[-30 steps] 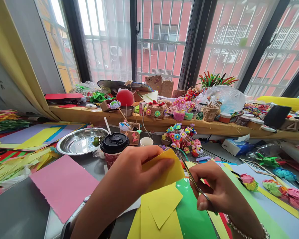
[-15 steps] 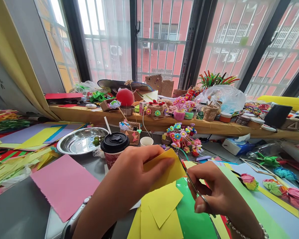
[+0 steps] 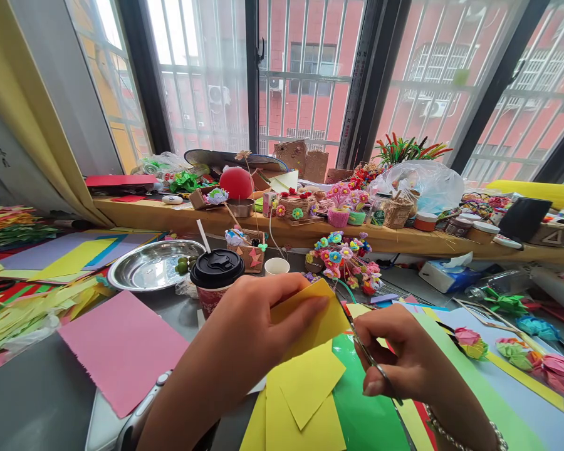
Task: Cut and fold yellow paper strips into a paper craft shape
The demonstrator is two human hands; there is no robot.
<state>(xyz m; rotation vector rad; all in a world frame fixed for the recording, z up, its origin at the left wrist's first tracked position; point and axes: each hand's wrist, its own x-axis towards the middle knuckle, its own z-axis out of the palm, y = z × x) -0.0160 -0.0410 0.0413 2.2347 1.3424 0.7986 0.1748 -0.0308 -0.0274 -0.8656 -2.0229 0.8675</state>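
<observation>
We face a crowded ledge [image 3: 178, 220] below barred windows [image 3: 252, 81].
On the table [image 3: 23, 410] we see a shiny dish [image 3: 138, 269] with green fruit [image 3: 182, 265], a black-lidded cup [image 3: 216, 270] beside it, a tissue box [image 3: 444, 277].

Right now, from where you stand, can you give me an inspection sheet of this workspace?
Surface: grey table, largely covered with coloured paper.
Working items: yellow paper held up, with scissors at its right edge; more yellow sheets below.
Clutter: pink sheet, metal plate and lidded cup to the left; paper cup beyond the hands; tissue box and paper flowers to the right.
Hands: left hand grips the yellow paper; right hand holds the scissors.
Cables: a thin white cord at the front of the sill; its ends are unclear.
Surroundings: sill crowded with crafts; barred windows behind it.
</observation>
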